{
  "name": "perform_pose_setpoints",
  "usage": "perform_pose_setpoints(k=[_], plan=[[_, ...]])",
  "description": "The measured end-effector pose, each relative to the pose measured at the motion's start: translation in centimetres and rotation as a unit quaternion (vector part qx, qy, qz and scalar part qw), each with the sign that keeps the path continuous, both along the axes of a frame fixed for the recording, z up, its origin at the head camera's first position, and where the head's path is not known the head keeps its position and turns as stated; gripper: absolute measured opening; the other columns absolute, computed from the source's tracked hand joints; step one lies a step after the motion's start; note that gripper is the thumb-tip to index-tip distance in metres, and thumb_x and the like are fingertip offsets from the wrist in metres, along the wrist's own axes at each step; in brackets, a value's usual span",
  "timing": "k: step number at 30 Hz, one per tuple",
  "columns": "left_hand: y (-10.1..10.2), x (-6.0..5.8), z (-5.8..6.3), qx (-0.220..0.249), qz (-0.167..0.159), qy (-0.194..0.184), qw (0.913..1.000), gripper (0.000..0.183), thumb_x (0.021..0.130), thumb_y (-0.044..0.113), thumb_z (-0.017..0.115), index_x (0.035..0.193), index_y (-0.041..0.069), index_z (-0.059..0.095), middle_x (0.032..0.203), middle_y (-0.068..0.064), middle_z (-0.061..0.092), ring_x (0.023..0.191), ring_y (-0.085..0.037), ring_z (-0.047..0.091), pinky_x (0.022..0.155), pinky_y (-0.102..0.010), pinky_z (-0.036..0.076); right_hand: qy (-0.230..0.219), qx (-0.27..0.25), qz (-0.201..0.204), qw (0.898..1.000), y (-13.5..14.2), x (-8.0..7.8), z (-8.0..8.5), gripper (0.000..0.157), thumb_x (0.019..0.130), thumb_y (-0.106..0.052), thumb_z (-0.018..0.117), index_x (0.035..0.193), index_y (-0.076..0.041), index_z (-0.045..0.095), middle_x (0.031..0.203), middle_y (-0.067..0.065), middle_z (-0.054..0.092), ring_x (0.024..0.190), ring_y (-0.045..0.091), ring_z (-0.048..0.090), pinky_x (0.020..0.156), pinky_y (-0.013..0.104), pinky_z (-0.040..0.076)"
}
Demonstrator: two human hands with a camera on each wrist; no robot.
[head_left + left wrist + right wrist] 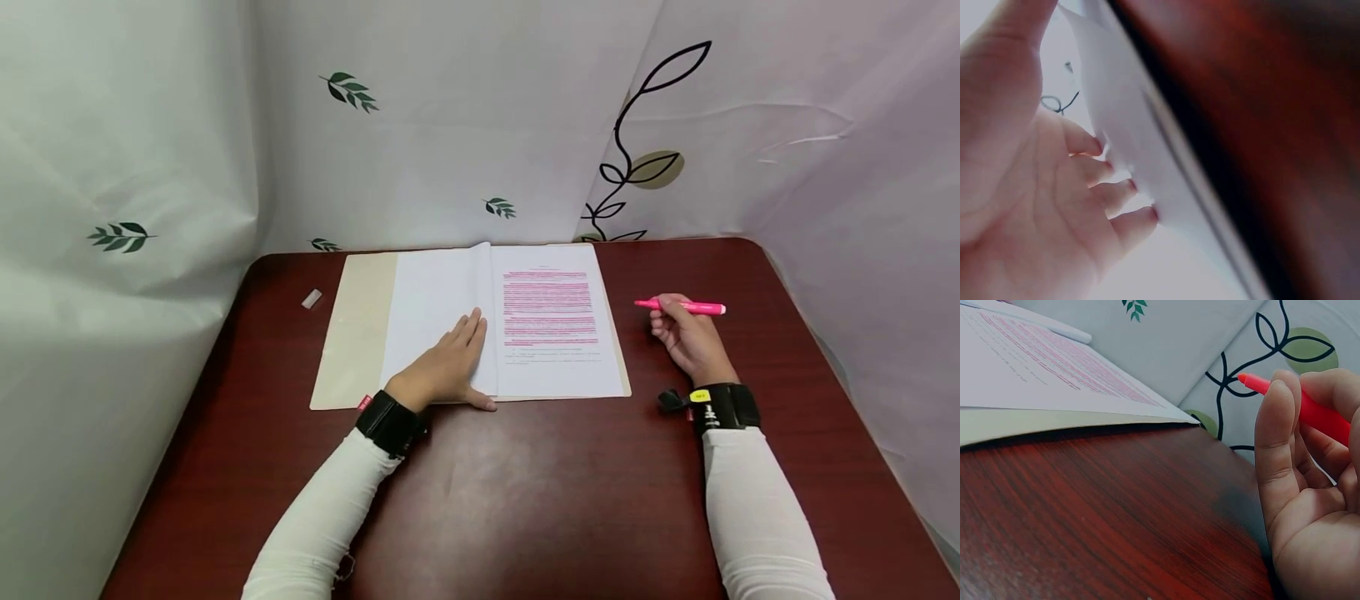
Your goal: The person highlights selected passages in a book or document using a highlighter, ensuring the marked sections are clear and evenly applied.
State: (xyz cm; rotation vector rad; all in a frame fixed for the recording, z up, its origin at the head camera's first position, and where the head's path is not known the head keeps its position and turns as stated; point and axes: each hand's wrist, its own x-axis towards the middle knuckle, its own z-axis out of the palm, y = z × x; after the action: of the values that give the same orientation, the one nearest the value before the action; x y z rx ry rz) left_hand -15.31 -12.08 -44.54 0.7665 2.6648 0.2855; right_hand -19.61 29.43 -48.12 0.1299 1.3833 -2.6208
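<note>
An open folder (352, 325) of white sheets lies near the table's back edge. Many lines on its printed right page (551, 375) are marked pink, with a few plain lines at the bottom. My left hand (442, 371) rests on the blank left page (423, 300), fingers extended near the fold, thumb at the lower edge. In the left wrist view its fingertips (1146, 217) touch the paper. Right of the folder, my right hand (690, 342) pinches a pink highlighter (701, 308) between thumb and fingers. The highlighter's tip points left, off the page.
A small pale rectangular piece (311, 298) lies on the dark red-brown table (525, 500), left of the folder. White cloth (450, 125) with leaf prints hangs behind the table and along both sides. Each wrist wears a black band (388, 425).
</note>
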Motion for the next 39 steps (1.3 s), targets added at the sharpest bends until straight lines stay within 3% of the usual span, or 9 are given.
perform_pose_setpoints(k=[7,16,24,29,39], plan=[[0.1,-0.1,0.1,0.013,0.019,-0.017,0.9996,0.141,0.073,0.065,0.085,0.164,-0.002,0.002,0.173,-0.019,-0.008,0.161,-0.036,0.0,0.127,-0.054,0.022,-0.001,0.012,-0.004,1.0,-0.3,0.0,0.0,0.015,0.105,-0.008,0.058,0.099,-0.007,0.071,0.08,0.005,0.071,0.064,0.011,0.065,0.061,0.021,0.058],[0.6,-0.5,0.0,0.024,0.032,-0.028,0.9988,0.145,0.07,0.069,0.085,0.164,-0.002,0.0,0.172,-0.02,-0.009,0.161,-0.037,-0.001,0.127,-0.055,0.02,0.003,0.013,-0.006,1.0,-0.3,0.1,-0.1,0.015,0.105,-0.009,0.058,0.099,-0.007,0.071,0.08,0.005,0.073,0.064,0.011,0.065,0.062,0.02,0.058],[0.4,-0.8,0.1,0.039,0.038,-0.036,0.9978,0.125,0.084,0.058,0.08,0.164,-0.002,0.005,0.173,-0.02,-0.004,0.161,-0.038,0.002,0.127,-0.055,0.02,0.012,0.005,-0.004,1.0,-0.4,0.0,-0.1,0.013,0.105,-0.008,0.058,0.1,-0.006,0.07,0.08,0.006,0.072,0.063,0.012,0.065,0.062,0.021,0.058],[0.2,-0.8,-0.1,0.039,0.04,-0.035,0.9978,0.123,0.085,0.056,0.079,0.165,0.0,0.004,0.173,-0.018,-0.006,0.161,-0.037,0.0,0.127,-0.057,0.019,0.011,0.021,-0.013,1.0,-0.7,-0.1,0.1,0.011,0.104,-0.008,0.06,0.1,-0.006,0.07,0.08,0.005,0.071,0.064,0.012,0.065,0.061,0.02,0.058],[0.4,-0.5,0.3,0.03,0.039,-0.025,0.9985,0.123,0.085,0.056,0.079,0.164,-0.001,0.005,0.173,-0.019,-0.006,0.161,-0.038,0.001,0.126,-0.059,0.02,0.067,0.08,0.021,0.994,-4.0,0.0,1.8,0.011,0.103,-0.006,0.06,0.1,-0.004,0.07,0.078,0.004,0.072,0.063,0.009,0.067,0.059,0.019,0.059]])
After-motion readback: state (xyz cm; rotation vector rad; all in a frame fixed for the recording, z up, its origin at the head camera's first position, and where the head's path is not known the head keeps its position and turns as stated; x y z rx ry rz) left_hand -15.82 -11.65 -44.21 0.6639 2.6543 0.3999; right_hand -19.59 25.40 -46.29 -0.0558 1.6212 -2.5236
